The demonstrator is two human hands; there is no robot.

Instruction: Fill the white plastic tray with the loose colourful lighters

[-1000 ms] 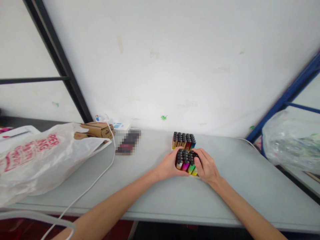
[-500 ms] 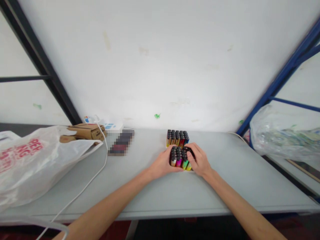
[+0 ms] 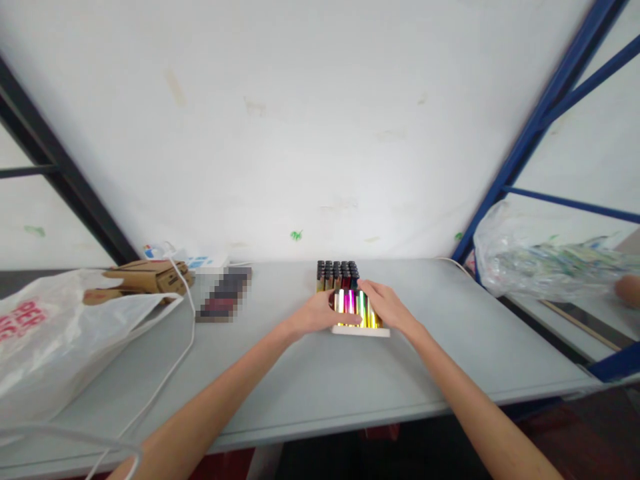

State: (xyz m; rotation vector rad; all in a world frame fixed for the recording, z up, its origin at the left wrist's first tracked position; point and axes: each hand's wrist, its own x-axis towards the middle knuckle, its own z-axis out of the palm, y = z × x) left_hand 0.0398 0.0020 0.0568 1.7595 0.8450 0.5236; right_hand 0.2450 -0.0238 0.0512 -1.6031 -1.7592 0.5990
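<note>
A pack of coloured lighters [image 3: 354,309] in a white tray lies tipped towards me on the grey table [image 3: 320,380], its shiny bodies facing up. My left hand [image 3: 313,317] grips its left side, fingers curled round it. My right hand [image 3: 385,305] presses on its right side and top. Just behind it a second pack of black-capped lighters [image 3: 337,273] stands upright near the wall.
A white plastic bag with red print [image 3: 60,340] lies at the left, a cardboard box [image 3: 145,277] and a white power strip [image 3: 200,260] behind it. A white cable [image 3: 170,373] trails to the front edge. A blurred dark object [image 3: 223,303] lies mid-table. A clear bag [image 3: 545,267] sits on blue shelving at right.
Both hands have tipped the near pack over, so its coloured bodies face up where black caps showed. The view has swung to the right.
</note>
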